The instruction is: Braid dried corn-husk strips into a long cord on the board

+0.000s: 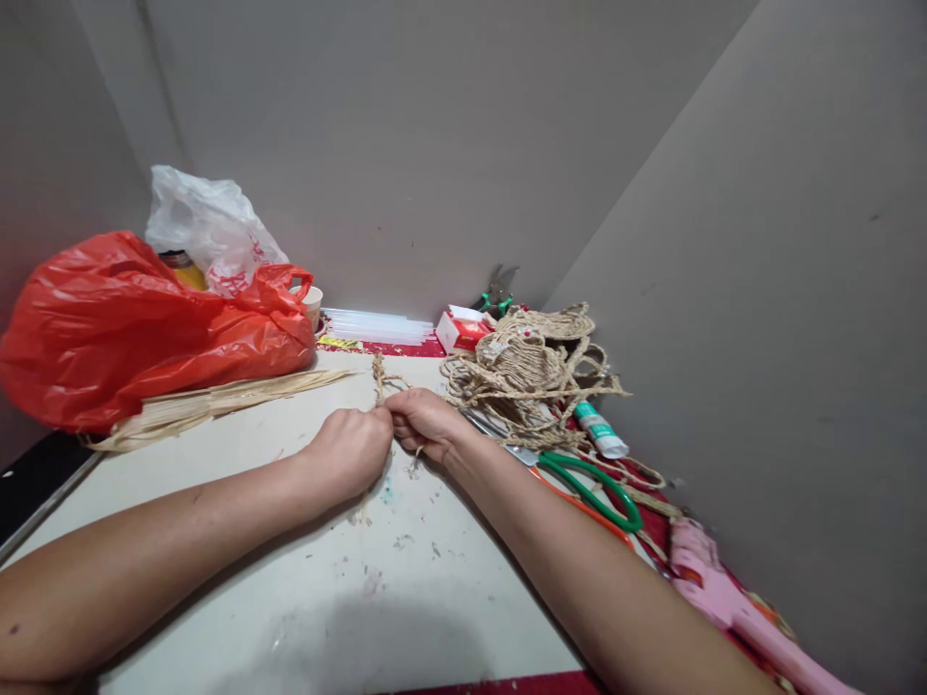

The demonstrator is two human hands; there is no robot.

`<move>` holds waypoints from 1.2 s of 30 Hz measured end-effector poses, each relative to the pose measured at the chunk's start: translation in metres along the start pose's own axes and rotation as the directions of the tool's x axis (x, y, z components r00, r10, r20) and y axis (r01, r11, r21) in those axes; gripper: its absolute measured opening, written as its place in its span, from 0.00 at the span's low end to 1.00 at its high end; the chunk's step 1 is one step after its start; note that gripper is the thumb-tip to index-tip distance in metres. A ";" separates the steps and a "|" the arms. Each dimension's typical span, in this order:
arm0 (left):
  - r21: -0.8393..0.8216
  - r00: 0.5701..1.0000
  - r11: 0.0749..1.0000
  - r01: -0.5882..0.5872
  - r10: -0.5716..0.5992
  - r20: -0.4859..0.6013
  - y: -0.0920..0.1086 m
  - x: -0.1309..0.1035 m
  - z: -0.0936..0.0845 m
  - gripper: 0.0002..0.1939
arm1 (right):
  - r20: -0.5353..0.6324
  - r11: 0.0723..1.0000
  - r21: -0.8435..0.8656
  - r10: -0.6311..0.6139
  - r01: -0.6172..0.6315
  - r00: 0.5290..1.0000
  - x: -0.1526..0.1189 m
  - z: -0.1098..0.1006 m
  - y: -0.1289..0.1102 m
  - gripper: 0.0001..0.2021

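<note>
Both my hands meet over the middle of the white board, fingers closed. A short piece of braided straw cord [378,376] stands up from between them, with a thin side strand bending off to the right. My left hand [351,446] is a fist around the cord's lower part. Beside it, touching, my right hand [424,422] pinches the same cord with thumb and fingers. The cord's lower end is mostly hidden by my hands. A bundle of flat dry straw strips [232,398] lies to the left.
A red plastic bag [145,328] fills the back left. On the right sit a heap of braided cord [532,372], green-handled scissors [594,483], a glue tube [601,431] and a pink glue gun [714,579]. Clear sticks [380,328] and pruning shears [499,290] lie by the wall.
</note>
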State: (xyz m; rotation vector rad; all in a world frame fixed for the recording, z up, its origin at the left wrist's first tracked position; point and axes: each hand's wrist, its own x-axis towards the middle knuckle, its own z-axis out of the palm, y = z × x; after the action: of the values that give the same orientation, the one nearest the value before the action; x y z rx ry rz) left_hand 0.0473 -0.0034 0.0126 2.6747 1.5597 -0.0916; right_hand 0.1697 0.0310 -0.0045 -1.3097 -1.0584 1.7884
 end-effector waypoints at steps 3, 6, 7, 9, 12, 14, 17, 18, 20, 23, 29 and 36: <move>-0.029 0.996 0.996 -0.085 0.086 0.032 0.004 -0.007 -0.002 0.16 | 0.033 1.000 -0.003 0.010 -0.010 0.999 0.002 -0.004 0.000 0.07; -0.235 0.987 0.959 -0.160 0.151 -0.056 -0.002 -0.007 -0.009 0.17 | 0.066 1.000 0.015 0.002 -0.003 0.998 0.004 -0.009 0.000 0.05; -0.323 0.984 0.935 -0.145 0.104 -0.142 -0.008 -0.004 -0.010 0.16 | 0.080 1.000 0.031 -0.007 0.004 0.997 0.005 -0.010 -0.001 0.06; -0.507 0.947 0.858 -0.084 -0.090 -0.309 -0.022 0.007 -0.009 0.13 | 0.110 0.998 0.061 -0.021 0.014 0.994 0.004 -0.011 -0.002 0.10; -0.816 0.941 0.577 -0.024 -0.263 -0.214 -0.038 0.026 0.002 0.07 | 0.149 0.998 0.069 -0.023 0.013 0.989 0.004 -0.012 -0.004 0.10; -0.961 0.988 0.276 0.033 -0.152 -0.009 -0.040 0.034 0.011 0.06 | 0.155 0.999 0.049 -0.025 0.018 0.988 0.004 -0.013 -0.004 0.09; -0.985 0.985 -0.015 0.174 -0.020 0.174 -0.036 0.035 0.018 0.08 | 0.189 1.000 0.001 -0.012 0.012 0.982 0.005 -0.015 -0.003 0.08; -0.977 0.977 -0.029 0.212 -0.012 0.212 -0.035 0.035 0.017 0.09 | 0.203 1.000 -0.011 -0.006 0.009 0.979 0.006 -0.017 -0.003 0.08; -0.970 0.970 0.021 0.244 0.008 0.244 -0.036 0.034 0.014 0.11 | 0.220 1.000 -0.027 -0.001 0.007 0.975 0.006 -0.019 -0.004 0.09; -0.967 0.970 0.108 0.232 0.043 0.238 -0.043 0.034 0.010 0.10 | 0.221 0.997 -0.069 -0.005 0.021 0.975 0.006 -0.022 -0.004 0.09; -0.925 0.977 0.319 0.208 -0.021 0.212 -0.051 0.038 0.010 0.10 | 0.170 0.939 -0.305 -0.110 0.159 0.979 0.007 -0.021 0.000 0.09; -0.943 0.961 0.211 0.258 0.048 0.273 -0.051 0.038 0.011 0.11 | 0.142 0.742 -0.610 -0.245 0.279 0.959 0.005 -0.019 -0.002 0.10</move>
State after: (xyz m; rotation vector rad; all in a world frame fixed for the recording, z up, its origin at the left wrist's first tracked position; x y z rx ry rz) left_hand 0.0213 0.0533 -0.0013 1.4087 1.0632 0.4253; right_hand 0.1865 0.0403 -0.0082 -1.3864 -1.8806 1.2949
